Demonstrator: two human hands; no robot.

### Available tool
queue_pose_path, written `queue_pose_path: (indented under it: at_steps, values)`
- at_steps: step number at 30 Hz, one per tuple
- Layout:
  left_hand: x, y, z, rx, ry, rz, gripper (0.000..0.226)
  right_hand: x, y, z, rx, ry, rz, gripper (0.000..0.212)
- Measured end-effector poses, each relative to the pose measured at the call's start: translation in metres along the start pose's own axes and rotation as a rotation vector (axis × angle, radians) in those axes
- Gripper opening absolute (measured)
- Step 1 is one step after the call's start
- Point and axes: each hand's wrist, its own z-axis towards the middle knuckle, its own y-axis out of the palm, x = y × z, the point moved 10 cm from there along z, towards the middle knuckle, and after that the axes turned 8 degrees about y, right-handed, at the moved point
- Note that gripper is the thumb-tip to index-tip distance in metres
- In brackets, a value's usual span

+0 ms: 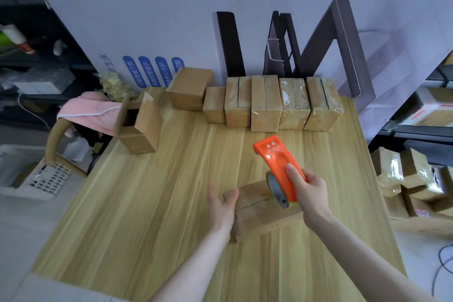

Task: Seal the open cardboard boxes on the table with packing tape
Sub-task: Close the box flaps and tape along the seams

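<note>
Orange plastic marks the tape dispenser (279, 164), gripped in the right hand (311, 193) with the thumb along its top, its roll resting on the right end of the small cardboard box (257, 213) near the front middle of the table (147, 203). The left hand (221, 206), fingers nearly straight, braces the box's left side. Best to draw the dispenser steadily along the flap seam, pressing down, with the box pinned. An open box (139, 125) waits back left.
</note>
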Motion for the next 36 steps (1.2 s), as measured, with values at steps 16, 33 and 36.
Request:
queue_pose_path:
  at_steps: [16, 33, 36]
  values:
    - [0.065, 0.015, -0.005, 0.084, 0.499, 0.625, 0.064, -0.024, -0.028, 0.008, 0.058, -0.008, 0.113, 0.023]
    - [0.065, 0.09, 0.037, -0.384, 0.68, 1.307, 0.082, -0.021, -0.028, 0.033, 0.036, 0.032, 0.062, 0.034]
    - [0.067, 0.077, 0.046, -0.383, 0.62, 1.308, 0.073, -0.027, -0.009, 0.036, 0.002, 0.029, 0.05, 0.035]
